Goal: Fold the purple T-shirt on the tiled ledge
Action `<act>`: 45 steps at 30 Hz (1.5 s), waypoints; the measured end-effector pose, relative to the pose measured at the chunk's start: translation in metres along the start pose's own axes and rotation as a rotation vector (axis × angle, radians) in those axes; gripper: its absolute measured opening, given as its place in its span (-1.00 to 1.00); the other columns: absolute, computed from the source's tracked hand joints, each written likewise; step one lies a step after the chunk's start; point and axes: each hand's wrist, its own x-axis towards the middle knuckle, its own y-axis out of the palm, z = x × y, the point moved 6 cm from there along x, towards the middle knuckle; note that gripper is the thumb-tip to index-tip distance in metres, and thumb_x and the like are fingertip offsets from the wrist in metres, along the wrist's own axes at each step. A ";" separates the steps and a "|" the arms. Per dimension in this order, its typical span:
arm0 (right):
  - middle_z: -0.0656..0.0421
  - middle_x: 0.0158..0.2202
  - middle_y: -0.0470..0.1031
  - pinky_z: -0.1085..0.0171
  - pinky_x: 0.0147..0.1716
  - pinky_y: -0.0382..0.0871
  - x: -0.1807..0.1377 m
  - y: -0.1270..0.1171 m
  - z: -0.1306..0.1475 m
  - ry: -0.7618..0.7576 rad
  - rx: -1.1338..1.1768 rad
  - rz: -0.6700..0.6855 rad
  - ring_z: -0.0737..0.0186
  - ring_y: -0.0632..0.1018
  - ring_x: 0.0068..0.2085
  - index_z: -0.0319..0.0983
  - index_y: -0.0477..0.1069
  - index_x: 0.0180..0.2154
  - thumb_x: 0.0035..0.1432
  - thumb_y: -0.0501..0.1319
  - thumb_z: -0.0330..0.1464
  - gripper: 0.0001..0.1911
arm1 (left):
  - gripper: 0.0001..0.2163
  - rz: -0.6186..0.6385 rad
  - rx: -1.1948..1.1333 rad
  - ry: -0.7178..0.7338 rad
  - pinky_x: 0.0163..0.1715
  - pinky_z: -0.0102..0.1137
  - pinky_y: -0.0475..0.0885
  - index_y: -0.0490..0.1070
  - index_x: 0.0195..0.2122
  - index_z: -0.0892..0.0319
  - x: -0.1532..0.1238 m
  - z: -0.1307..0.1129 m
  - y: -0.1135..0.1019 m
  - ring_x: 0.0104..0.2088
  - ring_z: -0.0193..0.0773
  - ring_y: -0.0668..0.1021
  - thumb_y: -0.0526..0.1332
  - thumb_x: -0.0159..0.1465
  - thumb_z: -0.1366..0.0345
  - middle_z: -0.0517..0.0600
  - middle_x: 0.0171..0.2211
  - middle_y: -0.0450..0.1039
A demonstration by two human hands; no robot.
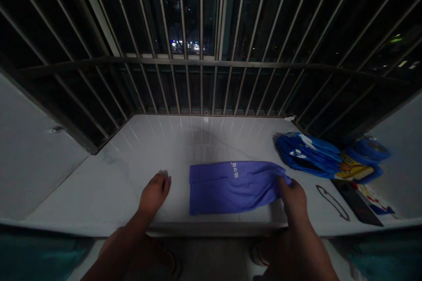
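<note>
A folded purple garment [231, 189] lies flat on the white tiled ledge [171, 140], with small white lettering near its upper edge. Its left end is squared off, while the right end is creased and slightly lifted. My right hand [294, 197] pinches the garment's upper right corner between thumb and fingers. To the left of the cloth, my left hand [154, 193] is held apart from it, just over the ledge. The fingers of that hand are curled in, and nothing shows in them.
Metal window bars [201, 64] close off the ledge's far side. On the right are a blue bag-like item [310, 156], a blue roll [371, 151], a thin cord loop [332, 202] and a dark flat tablet-like object [358, 203]. White walls flank both sides.
</note>
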 end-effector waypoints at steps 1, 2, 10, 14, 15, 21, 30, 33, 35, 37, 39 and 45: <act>-0.15 -0.27 0.70 0.13 -0.27 0.43 -0.004 -0.003 0.014 -0.024 0.038 -0.076 -0.15 0.68 -0.24 -0.29 0.59 -0.11 0.30 0.13 0.00 -0.49 | -0.69 0.010 0.002 0.004 -0.14 -0.26 0.56 0.45 -0.24 0.06 -0.001 -0.001 0.001 -0.22 -0.06 0.67 0.03 0.56 0.07 0.07 -0.21 0.60; -0.11 -0.29 0.69 0.15 -0.29 0.41 -0.010 -0.003 0.031 -0.065 0.053 -0.147 -0.11 0.66 -0.27 -0.28 0.58 -0.07 0.30 0.14 -0.03 -0.52 | -0.69 0.016 -0.001 0.001 -0.14 -0.26 0.56 0.44 -0.24 0.06 -0.002 -0.001 0.001 -0.22 -0.06 0.67 0.02 0.56 0.07 0.07 -0.22 0.60; -0.04 -0.03 0.75 0.24 -0.10 0.51 -0.170 0.142 0.162 -0.822 -0.242 0.216 0.09 0.74 -0.13 -0.22 0.50 0.26 0.39 0.11 -0.57 -0.51 | -0.76 0.018 -0.025 -0.031 -0.17 -0.31 0.53 0.44 -0.27 0.05 0.000 0.000 -0.003 -0.23 -0.11 0.66 0.09 0.52 0.15 0.04 -0.24 0.61; -0.19 0.49 0.33 -0.14 0.42 0.32 -0.245 0.211 0.154 -1.000 -0.267 0.372 -0.19 0.44 0.46 -0.31 0.41 0.40 0.42 0.15 -0.52 -0.44 | -0.76 0.013 -0.009 -0.033 -0.20 -0.32 0.52 0.44 -0.28 0.06 -0.001 0.000 -0.004 -0.25 -0.12 0.65 0.09 0.51 0.16 0.04 -0.25 0.60; -0.18 0.55 0.21 -0.24 0.47 0.23 -0.252 0.218 0.148 -1.014 -0.238 0.381 -0.26 0.32 0.52 -0.31 0.39 0.43 0.44 0.19 -0.44 -0.43 | -0.77 0.015 -0.008 -0.029 -0.19 -0.31 0.52 0.44 -0.27 0.06 -0.001 -0.001 -0.004 -0.25 -0.12 0.65 0.09 0.51 0.16 0.04 -0.25 0.60; -0.03 0.52 0.31 -0.26 0.51 0.21 -0.251 0.215 0.122 -1.193 -0.084 0.542 -0.24 0.22 0.57 -0.16 0.43 0.42 0.41 0.37 -0.23 -0.38 | -0.75 0.027 -0.011 -0.029 -0.17 -0.31 0.52 0.42 -0.28 0.06 -0.001 -0.001 -0.004 -0.24 -0.12 0.65 0.08 0.52 0.15 0.04 -0.25 0.59; 0.21 0.23 0.67 -0.07 0.43 0.35 -0.117 0.093 0.046 -1.297 -0.177 0.620 0.07 0.56 0.36 0.04 0.66 0.14 0.41 0.20 -0.52 -0.54 | -0.71 0.015 -0.076 -0.012 -0.19 -0.29 0.51 0.43 -0.30 0.06 -0.001 -0.003 -0.008 -0.27 -0.12 0.64 0.06 0.53 0.13 0.05 -0.27 0.59; -0.02 0.24 0.65 -0.05 0.33 0.46 -0.059 0.057 0.015 -0.931 -0.368 0.386 -0.05 0.63 0.26 -0.15 0.65 0.16 0.35 0.17 -0.53 -0.54 | -0.71 0.016 -0.058 -0.019 -0.19 -0.31 0.50 0.42 -0.29 0.06 -0.001 -0.001 -0.007 -0.28 -0.13 0.64 0.05 0.53 0.10 0.04 -0.27 0.59; -0.22 0.19 0.63 -0.07 0.24 0.51 -0.045 0.045 0.003 -0.671 -0.481 0.232 -0.17 0.66 0.17 -0.33 0.59 0.18 0.46 0.15 -0.37 -0.61 | -0.71 0.020 -0.040 -0.031 -0.21 -0.32 0.49 0.41 -0.28 0.05 -0.001 0.000 -0.007 -0.28 -0.14 0.63 0.05 0.52 0.08 0.03 -0.27 0.59; -0.34 0.09 0.62 -0.07 0.16 0.53 -0.050 0.046 0.005 -0.458 -0.526 0.138 -0.25 0.67 0.09 -0.45 0.54 0.15 0.54 0.10 -0.10 -0.45 | -0.71 0.036 -0.032 -0.037 -0.23 -0.32 0.48 0.41 -0.28 0.05 0.000 0.000 -0.006 -0.28 -0.12 0.63 0.04 0.51 0.08 0.04 -0.26 0.60; -0.37 0.02 0.60 -0.07 0.09 0.55 -0.067 0.060 0.016 -0.292 -0.507 0.110 -0.30 0.67 0.05 -0.48 0.51 0.10 0.52 0.05 0.11 -0.26 | -0.70 0.055 -0.034 -0.039 -0.23 -0.30 0.49 0.41 -0.28 0.06 0.001 -0.001 -0.007 -0.27 -0.10 0.64 0.03 0.51 0.07 0.06 -0.26 0.61; -0.44 0.09 0.55 -0.17 0.10 0.52 -0.100 0.101 0.072 -0.189 -0.231 0.167 -0.39 0.63 0.15 -0.40 0.48 0.04 0.47 0.18 -0.08 -0.52 | -0.66 0.063 0.002 -0.054 -0.26 -0.29 0.47 0.41 -0.28 0.06 0.000 -0.004 -0.010 -0.26 -0.07 0.66 0.01 0.52 0.02 0.08 -0.25 0.62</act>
